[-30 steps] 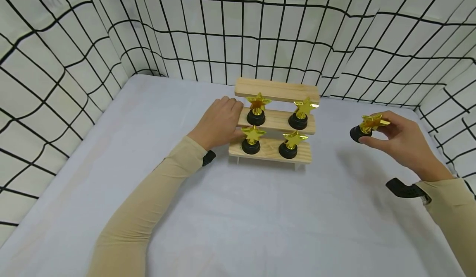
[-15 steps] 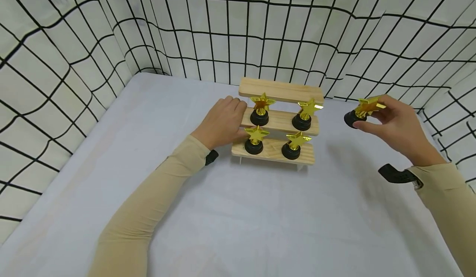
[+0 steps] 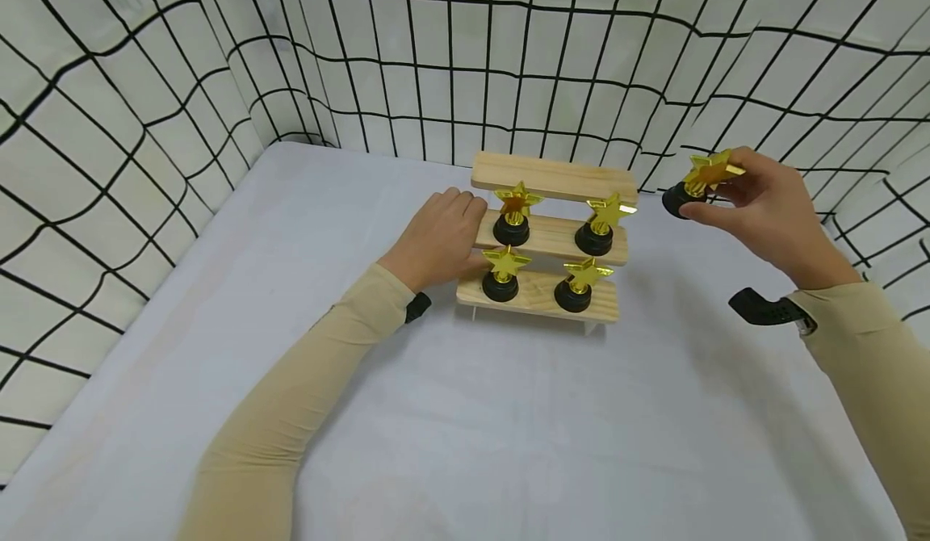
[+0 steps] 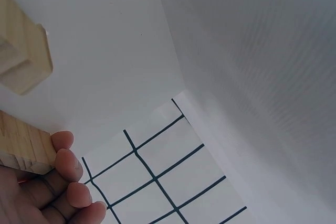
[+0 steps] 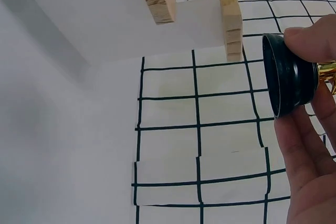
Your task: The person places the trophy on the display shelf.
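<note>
A three-tier wooden shelf (image 3: 554, 176) stands on the white surface. Its middle tier carries two gold star trophies on black bases, a left one (image 3: 512, 231) and a right one (image 3: 594, 240). Two more sit on the lowest tier, a left trophy (image 3: 500, 286) and a right trophy (image 3: 572, 295). My left hand (image 3: 441, 238) grips the middle tier's left end; in the left wrist view its fingers (image 4: 68, 163) curl at the plank (image 4: 25, 145). Up in the air right of the top tier, my right hand (image 3: 770, 210) pinches another star trophy (image 3: 684, 199), tilted, its base (image 5: 290, 77) toward the shelf.
The top tier has bare wood along its length. White walls with a black grid (image 3: 465, 65) rise behind and on both sides of the sheet-covered surface (image 3: 465, 444). Dark straps circle both wrists, the right strap (image 3: 766, 308) showing clearly.
My right hand has risen and moved away from me with the trophy, to about the top tier's height in view. The left hand keeps its grip on the shelf. The view has shifted slightly.
</note>
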`<state>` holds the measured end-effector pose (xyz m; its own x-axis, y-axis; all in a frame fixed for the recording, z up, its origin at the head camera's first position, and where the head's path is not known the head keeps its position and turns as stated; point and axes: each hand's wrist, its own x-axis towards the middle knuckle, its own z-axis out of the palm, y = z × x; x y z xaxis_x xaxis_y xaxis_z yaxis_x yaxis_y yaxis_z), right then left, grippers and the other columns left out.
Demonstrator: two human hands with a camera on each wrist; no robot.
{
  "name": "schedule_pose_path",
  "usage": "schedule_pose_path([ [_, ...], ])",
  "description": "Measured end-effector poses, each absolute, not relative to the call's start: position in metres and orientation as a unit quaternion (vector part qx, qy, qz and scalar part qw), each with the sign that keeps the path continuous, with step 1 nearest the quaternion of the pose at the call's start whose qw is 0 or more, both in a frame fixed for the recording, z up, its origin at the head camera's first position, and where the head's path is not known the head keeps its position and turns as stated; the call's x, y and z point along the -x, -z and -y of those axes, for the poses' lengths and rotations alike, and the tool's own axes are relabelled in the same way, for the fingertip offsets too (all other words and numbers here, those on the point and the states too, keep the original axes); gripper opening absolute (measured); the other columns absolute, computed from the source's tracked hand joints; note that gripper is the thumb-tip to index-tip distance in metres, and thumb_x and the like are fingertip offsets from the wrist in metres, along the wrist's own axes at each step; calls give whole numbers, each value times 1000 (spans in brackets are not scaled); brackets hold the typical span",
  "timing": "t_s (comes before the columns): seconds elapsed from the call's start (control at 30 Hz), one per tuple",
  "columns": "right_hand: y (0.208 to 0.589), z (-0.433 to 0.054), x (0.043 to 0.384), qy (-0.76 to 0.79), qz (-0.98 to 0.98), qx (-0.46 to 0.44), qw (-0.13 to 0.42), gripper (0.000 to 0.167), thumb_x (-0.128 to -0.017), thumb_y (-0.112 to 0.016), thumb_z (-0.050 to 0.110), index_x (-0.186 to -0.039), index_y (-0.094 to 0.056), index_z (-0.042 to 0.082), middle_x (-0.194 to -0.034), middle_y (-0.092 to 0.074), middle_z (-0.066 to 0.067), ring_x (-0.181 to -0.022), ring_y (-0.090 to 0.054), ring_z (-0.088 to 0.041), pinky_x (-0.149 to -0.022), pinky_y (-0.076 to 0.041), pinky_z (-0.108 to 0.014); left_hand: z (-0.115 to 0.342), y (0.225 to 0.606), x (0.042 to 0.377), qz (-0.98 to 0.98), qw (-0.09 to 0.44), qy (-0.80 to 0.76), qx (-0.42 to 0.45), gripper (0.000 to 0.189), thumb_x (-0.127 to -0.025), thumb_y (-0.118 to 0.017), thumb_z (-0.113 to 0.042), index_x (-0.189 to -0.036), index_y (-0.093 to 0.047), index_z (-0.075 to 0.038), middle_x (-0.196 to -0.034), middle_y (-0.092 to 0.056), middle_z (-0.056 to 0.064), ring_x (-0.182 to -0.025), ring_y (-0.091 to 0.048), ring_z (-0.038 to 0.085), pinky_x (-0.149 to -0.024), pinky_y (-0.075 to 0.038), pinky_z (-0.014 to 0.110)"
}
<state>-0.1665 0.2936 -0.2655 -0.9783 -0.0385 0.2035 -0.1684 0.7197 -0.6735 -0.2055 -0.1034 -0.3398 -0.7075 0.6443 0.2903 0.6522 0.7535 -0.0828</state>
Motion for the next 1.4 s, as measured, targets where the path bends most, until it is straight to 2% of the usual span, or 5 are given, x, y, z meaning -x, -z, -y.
schedule_pose_path([
  [0.27, 258, -279, 181, -375, 921, -60, 86, 52, -83, -87, 25, -128, -63, 23, -115, -60, 21, -103, -61, 5, -87, -47, 0, 104, 340, 207, 924, 153, 8, 349, 69, -88, -70, -60, -117, -58, 1, -102, -65, 13, -89, -54, 28, -75, -44, 37],
  [0.67, 253, -253, 202, -386, 912, -114, 83, 54, -83, -87, 16, -131, -62, 18, -115, -60, 20, -104, -62, 6, -93, -48, -3, 104, 340, 208, 926, 147, 13, 347, 70, -90, -67, -63, -117, -58, 1, -104, -65, 13, -90, -54, 28, -75, -45, 37],
  [0.83, 252, -244, 211, -402, 902, -131, 83, 52, -81, -87, 11, -127, -63, 17, -113, -62, 18, -102, -64, 3, -92, -49, -3, 102, 340, 208, 925, 147, 13, 349, 70, -91, -65, -64, -118, -59, 0, -105, -65, 12, -90, -54, 28, -76, -45, 37],
  [1.03, 253, -233, 218, -401, 904, -130, 76, 48, -81, -88, 17, -124, -64, 17, -111, -62, 18, -100, -64, 1, -90, -50, -4, 102, 340, 207, 926, 144, 9, 348, 70, -88, -69, -62, -119, -58, 0, -106, -65, 12, -91, -54, 27, -77, -45, 37],
  [1.4, 256, -215, 229, -427, 886, -169, 60, 42, -82, -87, 13, -118, -66, 16, -110, -63, 13, -101, -64, -7, -91, -50, -6, 102, 342, 207, 926, 151, 13, 347, 69, -92, -64, -63, -118, -59, 0, -104, -65, 12, -89, -54, 27, -76, -45, 37],
])
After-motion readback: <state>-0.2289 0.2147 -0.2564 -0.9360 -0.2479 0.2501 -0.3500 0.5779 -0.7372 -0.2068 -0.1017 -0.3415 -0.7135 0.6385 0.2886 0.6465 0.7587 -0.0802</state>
